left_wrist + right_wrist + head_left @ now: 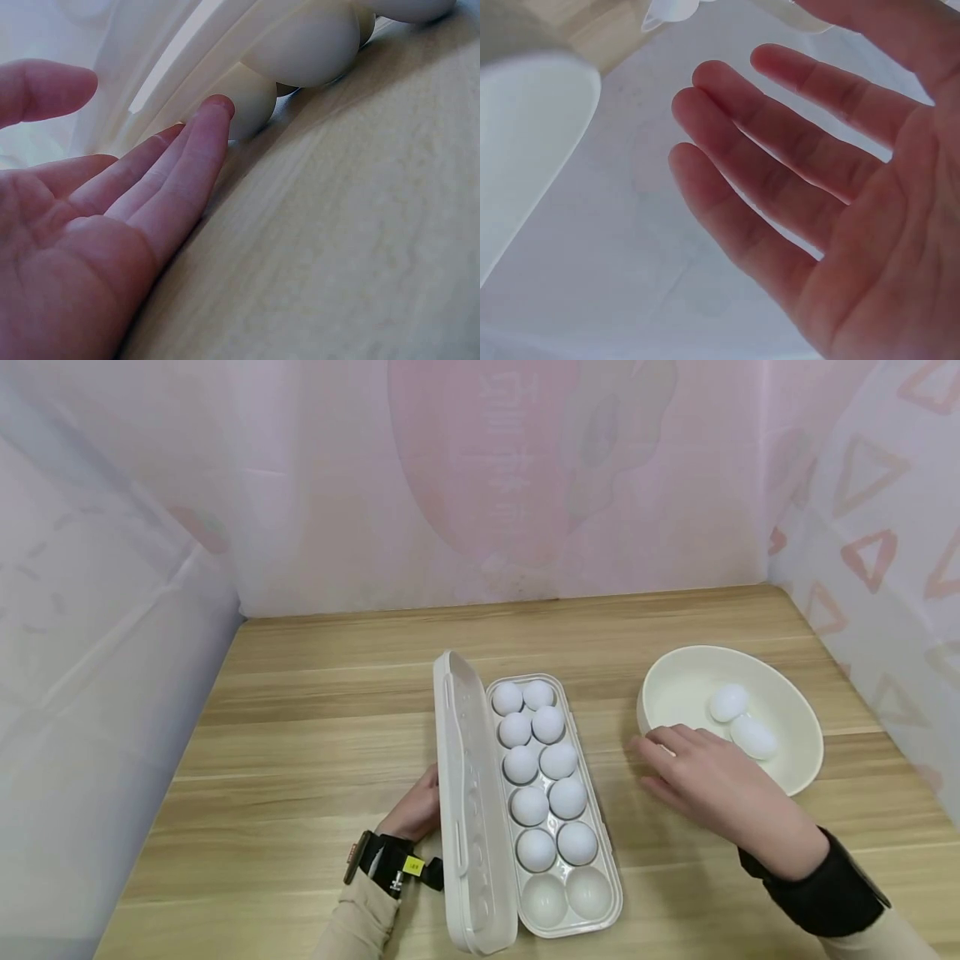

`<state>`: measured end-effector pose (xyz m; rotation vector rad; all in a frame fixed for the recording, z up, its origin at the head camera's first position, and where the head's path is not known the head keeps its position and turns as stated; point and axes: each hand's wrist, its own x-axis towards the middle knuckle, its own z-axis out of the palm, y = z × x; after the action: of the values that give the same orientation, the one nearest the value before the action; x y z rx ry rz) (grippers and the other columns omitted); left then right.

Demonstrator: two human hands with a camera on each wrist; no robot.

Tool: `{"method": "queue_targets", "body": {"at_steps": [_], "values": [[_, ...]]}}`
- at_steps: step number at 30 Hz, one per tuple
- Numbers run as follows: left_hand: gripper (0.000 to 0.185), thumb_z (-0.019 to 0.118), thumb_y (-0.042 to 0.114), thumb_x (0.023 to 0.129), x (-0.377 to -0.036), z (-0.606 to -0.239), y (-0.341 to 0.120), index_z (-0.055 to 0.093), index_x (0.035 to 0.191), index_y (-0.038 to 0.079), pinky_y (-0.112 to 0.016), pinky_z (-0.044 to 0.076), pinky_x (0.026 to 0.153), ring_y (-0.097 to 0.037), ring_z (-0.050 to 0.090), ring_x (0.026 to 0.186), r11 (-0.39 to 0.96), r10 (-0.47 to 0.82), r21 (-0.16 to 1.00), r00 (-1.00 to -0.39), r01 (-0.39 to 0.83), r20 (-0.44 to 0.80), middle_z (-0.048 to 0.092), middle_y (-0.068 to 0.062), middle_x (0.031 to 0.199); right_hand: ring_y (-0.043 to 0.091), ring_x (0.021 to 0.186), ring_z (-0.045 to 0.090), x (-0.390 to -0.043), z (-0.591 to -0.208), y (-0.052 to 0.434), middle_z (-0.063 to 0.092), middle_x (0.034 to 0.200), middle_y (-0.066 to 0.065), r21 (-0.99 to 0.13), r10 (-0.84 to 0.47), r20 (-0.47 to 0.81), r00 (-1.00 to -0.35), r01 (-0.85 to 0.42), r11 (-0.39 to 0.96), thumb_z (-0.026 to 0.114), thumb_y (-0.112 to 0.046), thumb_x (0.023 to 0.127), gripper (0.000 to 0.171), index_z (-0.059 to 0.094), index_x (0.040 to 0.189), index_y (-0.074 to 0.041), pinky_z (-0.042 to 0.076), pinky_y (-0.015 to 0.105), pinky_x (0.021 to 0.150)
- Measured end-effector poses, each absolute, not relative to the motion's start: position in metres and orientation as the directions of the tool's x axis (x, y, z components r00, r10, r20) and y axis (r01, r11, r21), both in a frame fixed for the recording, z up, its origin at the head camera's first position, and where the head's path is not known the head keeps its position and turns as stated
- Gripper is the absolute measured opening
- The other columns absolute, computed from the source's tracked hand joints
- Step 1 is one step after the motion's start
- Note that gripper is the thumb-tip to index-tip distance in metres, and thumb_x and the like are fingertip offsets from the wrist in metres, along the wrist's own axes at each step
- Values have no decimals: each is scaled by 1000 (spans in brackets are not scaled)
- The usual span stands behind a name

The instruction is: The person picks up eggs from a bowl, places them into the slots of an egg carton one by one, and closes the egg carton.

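A long, pale egg carton (609,860) lies on the table, its lid (474,827) raised on the left side. Several white eggs (558,761) sit in its cups in two rows; the two cups nearest me show bare bottoms. Behind the lid, my left hand (414,808) is partly hidden. In the left wrist view, its straight fingers (196,169) reach the carton's side, fingertips against the bulging cups. My right hand (716,781) hovers over the near left rim of a cream bowl (675,685), fingers relaxed and holding nothing. Inside the bowl lie two white eggs (753,737).
The wood-grained table (315,718) extends on both sides of the carton. Pale printed curtains hang at the back (322,493), left (97,693) and right (885,510). Between carton and bowl runs a strip of table.
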<state>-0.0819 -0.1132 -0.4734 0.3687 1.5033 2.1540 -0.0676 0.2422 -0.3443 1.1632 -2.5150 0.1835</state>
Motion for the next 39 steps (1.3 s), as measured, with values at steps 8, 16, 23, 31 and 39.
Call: {"method": "queue_targets", "body": {"at_steps": [8,16,23,31,39], "values": [[22,44,3,98,-82,-474,-113,52,116,12,-28,42,87,-13,50,96,-299,535,926,-844,-229,-36,52,-1,100,28,73,58,-76,-337,252,59,90,11,49,-708,337,-620,-740,671,74,-7,71,39,59,107,-1,49,40,60],[21,44,2,99,-82,-476,-113,55,112,13,-27,43,84,-13,52,92,-312,547,924,-837,-221,-16,54,0,97,27,70,56,-84,-334,263,59,87,10,48,-682,344,-646,-713,699,76,-6,69,41,58,106,-1,47,40,58],[23,44,1,97,-82,-476,-113,51,118,10,-27,42,87,-14,50,96,-291,530,931,-847,-221,-36,52,-1,100,28,71,56,-91,-333,275,58,86,11,65,-673,315,-669,-693,718,82,-6,66,47,58,106,-1,47,41,58],[23,43,3,98,-82,-473,-113,52,116,13,-27,43,86,-13,51,96,-287,532,932,-846,-222,-38,53,0,101,28,68,55,-100,-333,289,58,86,10,59,-641,264,-721,-651,757,82,-4,67,46,59,106,0,46,40,52],[22,43,4,99,-83,-474,-113,52,118,11,-29,43,86,-15,50,98,-274,535,933,-843,-235,-55,52,-2,103,31,80,58,-111,-333,298,60,90,13,10,-570,131,-811,-574,819,79,-7,74,39,61,107,5,49,43,60]]}}
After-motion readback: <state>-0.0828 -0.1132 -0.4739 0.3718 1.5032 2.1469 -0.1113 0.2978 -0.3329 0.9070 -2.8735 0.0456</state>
